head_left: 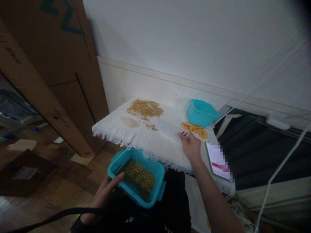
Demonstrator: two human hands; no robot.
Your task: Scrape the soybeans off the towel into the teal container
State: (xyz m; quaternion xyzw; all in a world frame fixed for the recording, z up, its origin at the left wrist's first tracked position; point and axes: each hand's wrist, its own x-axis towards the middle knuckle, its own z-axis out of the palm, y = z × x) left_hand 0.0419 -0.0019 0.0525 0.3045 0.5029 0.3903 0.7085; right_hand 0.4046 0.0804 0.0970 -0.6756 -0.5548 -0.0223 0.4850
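Observation:
My left hand [112, 183] grips the left rim of a teal plastic container [159, 172], its thumb over the edge. Yellowish beans [139, 176], like soybeans, cover the container's bottom; it is tilted below the table's front edge. With closed fingers, my right hand [191, 147] holds the right end of a long white slotted plastic piece [168, 127], whose exact kind I cannot make out. That piece is at the white cloth's surface, its left end close to a few stray beans [152, 126]. A larger bean pile [145, 108] spreads at the back left of the cloth.
On the fringed white cloth [160, 144] lie a small pale grainy heap [128, 122], a second teal container [202, 113], an orange cloth [197, 130] and a phone or tablet [217, 160]. Cardboard boxes [65, 64] stand left; a wall rises behind. A white cable [274, 176] hangs right.

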